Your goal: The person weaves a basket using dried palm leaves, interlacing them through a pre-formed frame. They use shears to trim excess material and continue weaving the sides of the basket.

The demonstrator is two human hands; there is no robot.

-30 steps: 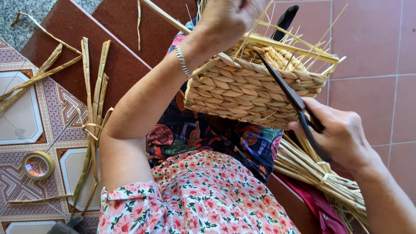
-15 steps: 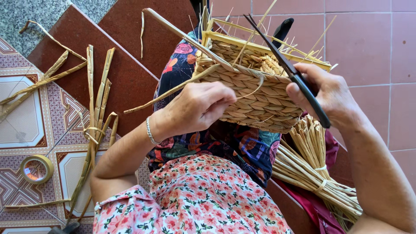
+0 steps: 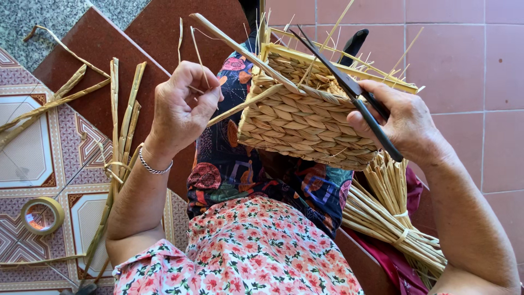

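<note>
A woven straw basket [image 3: 305,117] rests tilted on my lap, with loose straw ends sticking out of its rim. My right hand [image 3: 406,123] steadies its right side and grips black scissors [image 3: 349,87], whose blades lie across the basket's rim. To the left of the basket, my left hand [image 3: 183,106] is closed around thin straw strands [image 3: 192,49] that point upward. A silver bracelet [image 3: 154,166] circles the left wrist.
A tied bundle of straw stalks [image 3: 390,218] lies below the basket at the right. Flat dried leaves [image 3: 117,125] are scattered over the red step and patterned tiles at the left. A roll of tape [image 3: 41,214] sits on the tiles.
My left hand has left the basket's front and moved up and left, pinching thin strands. The right hand and scissors have stayed at the basket's right side.
</note>
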